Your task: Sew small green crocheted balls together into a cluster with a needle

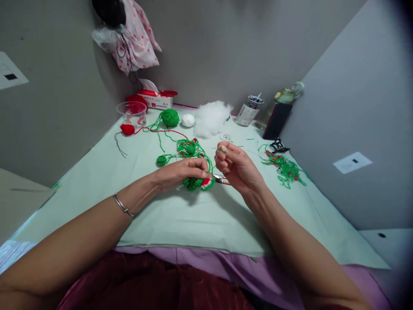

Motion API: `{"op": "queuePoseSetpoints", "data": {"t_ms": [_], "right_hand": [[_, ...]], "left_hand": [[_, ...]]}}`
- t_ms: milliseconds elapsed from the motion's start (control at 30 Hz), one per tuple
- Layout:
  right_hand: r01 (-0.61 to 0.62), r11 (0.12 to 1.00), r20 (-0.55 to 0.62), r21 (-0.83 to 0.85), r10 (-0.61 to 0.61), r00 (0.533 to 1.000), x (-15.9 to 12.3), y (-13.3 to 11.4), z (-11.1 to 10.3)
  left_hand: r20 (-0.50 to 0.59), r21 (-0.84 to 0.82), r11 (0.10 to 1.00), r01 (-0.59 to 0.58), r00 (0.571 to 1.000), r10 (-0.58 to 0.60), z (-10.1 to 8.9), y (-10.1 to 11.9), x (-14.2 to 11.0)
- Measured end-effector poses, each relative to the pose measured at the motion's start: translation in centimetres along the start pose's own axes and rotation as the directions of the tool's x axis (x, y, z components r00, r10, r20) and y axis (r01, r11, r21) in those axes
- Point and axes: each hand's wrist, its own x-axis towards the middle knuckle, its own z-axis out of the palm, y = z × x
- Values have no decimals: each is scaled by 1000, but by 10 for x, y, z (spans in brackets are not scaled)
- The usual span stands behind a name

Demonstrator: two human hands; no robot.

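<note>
Pale-green worktop (155, 232) spread below. Left hand (182, 170): fingers clamped on green-and-red crocheted piece (194, 184) over worktop's middle; seemingly light, soft, best pinched at edge. Right hand (238, 168): fingers pinched green yarn strand (223, 150), likely limp.

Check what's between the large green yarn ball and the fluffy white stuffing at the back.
A small white ball, between the large green yarn ball and the stuffing, in the head view.

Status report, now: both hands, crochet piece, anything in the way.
Left hand holding green, red and white crochet piece. Right hand pinching green strand. Scissors, partly hidden, close beside the piece.
</note>
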Motion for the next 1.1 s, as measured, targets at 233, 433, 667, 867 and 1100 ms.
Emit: {"op": "queuePoseSetpoints", "data": {"t_ms": [233, 433, 667, 867, 1100], "right_hand": [[44, 999, 37, -25, -43, 998, -1, -3, -2], [38, 992, 84, -122, -28, 996, -4, 5, 2], [84, 993, 23, -79, -82, 996, -1, 4, 2], [109, 991, -9, -83, -111, 994, 4, -2, -5], [82, 996, -79, -37, -84, 993, 6, -8, -13]], "left_hand": [[-115, 81, 997, -15, 993, 24, 3, -1, 0], [-124, 100, 994, -44, 991, 56, 8, -5, 5], [-32, 122, 992, -29, 999, 34, 9, -3, 3], [-53, 25, 999, -29, 998, 30, 3, -7, 0], [-178, -30, 998, -62, 982, 55, 3, -3, -2]]}}
